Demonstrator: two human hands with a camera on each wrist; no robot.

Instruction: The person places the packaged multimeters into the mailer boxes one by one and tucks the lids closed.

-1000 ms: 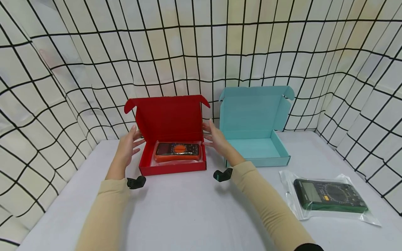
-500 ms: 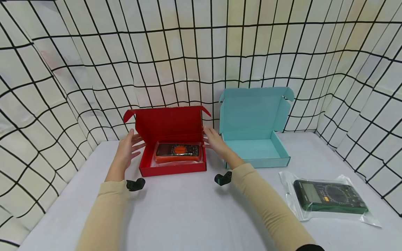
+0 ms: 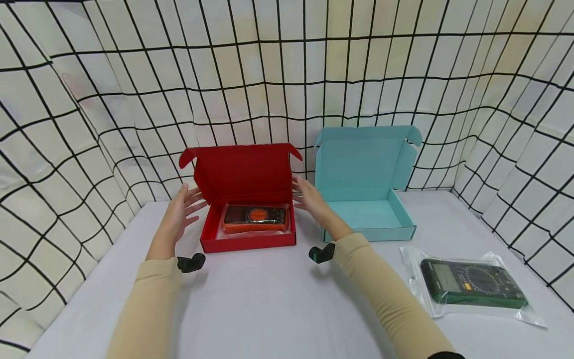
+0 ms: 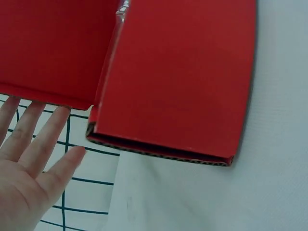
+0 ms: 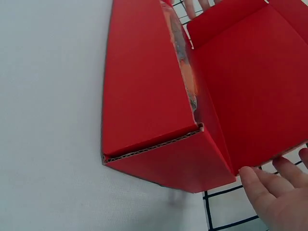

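Observation:
A red cardboard box (image 3: pixel 248 244) stands with its lid (image 3: pixel 244 172) raised. Inside lies an orange-edged multimeter (image 3: pixel 257 214) with an orange dial, wrapped in clear plastic. My left hand (image 3: pixel 176 212) is at the lid's left side, fingers extended; in the left wrist view its fingertips (image 4: pixel 60 113) come right to the lid's edge. On the opposite side my right hand (image 3: pixel 314 202) has its fingers spread, and in the right wrist view its fingertips (image 5: pixel 248 174) are at the lid's edge near the box corner. The backs of both lid edges are hidden.
Right of the red box stands a light blue box (image 3: pixel 367 233), lid up and nothing inside. A green-edged multimeter (image 3: pixel 473 281) in a clear bag lies at the table's right. Black-lined white netting (image 3: pixel 287 65) rises behind and beside the white table (image 3: pixel 255 304).
The red lid's top edge dropped in the head view, then rose partway again. Both hands stayed beside it with small shifts. The multimeters and the blue box have stayed put.

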